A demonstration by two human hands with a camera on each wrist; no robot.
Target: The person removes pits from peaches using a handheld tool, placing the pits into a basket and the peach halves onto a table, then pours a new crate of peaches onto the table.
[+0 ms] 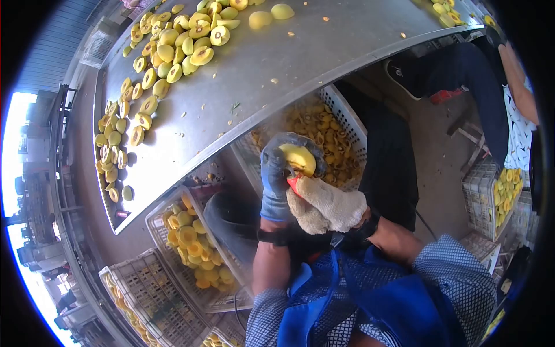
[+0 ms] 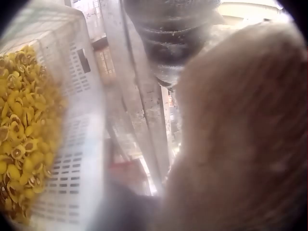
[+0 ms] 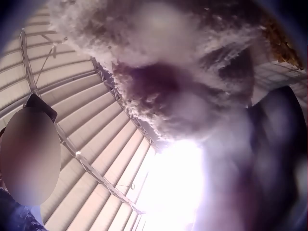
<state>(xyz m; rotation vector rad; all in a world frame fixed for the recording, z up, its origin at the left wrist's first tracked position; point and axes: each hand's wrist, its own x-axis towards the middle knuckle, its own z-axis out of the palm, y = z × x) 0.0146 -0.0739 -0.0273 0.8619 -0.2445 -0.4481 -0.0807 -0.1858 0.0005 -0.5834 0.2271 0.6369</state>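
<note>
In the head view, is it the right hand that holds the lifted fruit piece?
No, the left hand holds the yellow fruit piece, while the right hand grips a red-handled tool.

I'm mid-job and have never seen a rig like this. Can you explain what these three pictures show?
There is no machine here: these are a person's own two hands, gloved. The large round picture comes from a camera worn on the head, looking down. The other two come from a camera on each wrist; both are blurred and partly blocked, and the right one mostly shows glove and roof.

On the metal table lie many cut yellow fruits. The left hand holds a yellow fruit piece. The right hand grips something small and red, probably a tool handle; its tip is unclear. Below them stands a white crate of yellow pieces.
</note>
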